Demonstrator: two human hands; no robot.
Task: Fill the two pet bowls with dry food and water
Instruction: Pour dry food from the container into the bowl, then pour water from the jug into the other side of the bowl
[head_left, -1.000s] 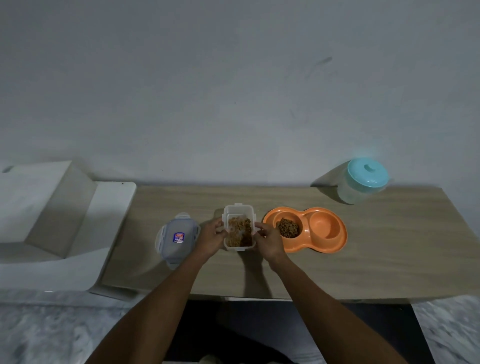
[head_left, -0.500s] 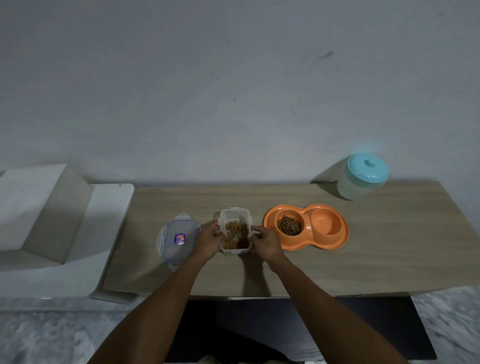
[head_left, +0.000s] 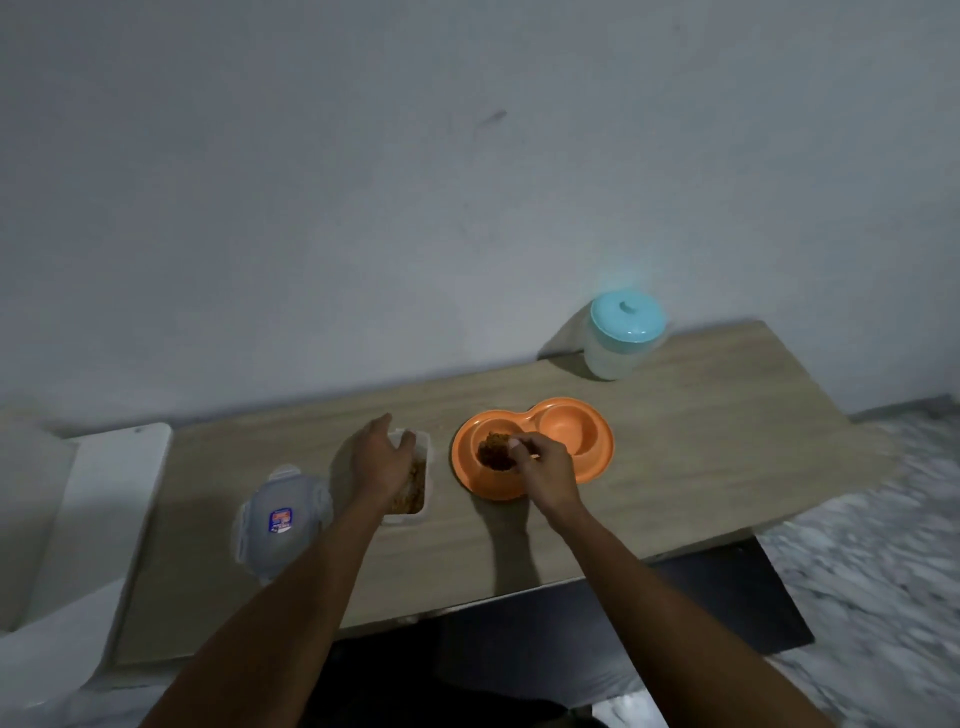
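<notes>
An orange double pet bowl (head_left: 597, 463) lies on the wooden table (head_left: 717, 441). Its left well holds a heap of brown dry food (head_left: 492, 451); its right well (head_left: 567, 430) looks dry and bare. My right hand (head_left: 545, 467) hovers over the left well, fingertips bunched together at the heap; I cannot tell if any pieces are between them. My left hand (head_left: 382, 457) grips the far left rim of a clear food container (head_left: 415, 486), which stands lidless on the table with kibble inside. A water jar with a teal lid (head_left: 623, 338) stands closed at the back right.
The container's clear lid (head_left: 280, 519), with a blue label, lies flat left of the container. A white ledge (head_left: 104, 499) borders the table's left end. The wall runs right behind the table. Marbled floor shows at the right.
My right hand let go of the food container and moved right to the bowl's left well. The left hand stays on the container. The view has tilted.
</notes>
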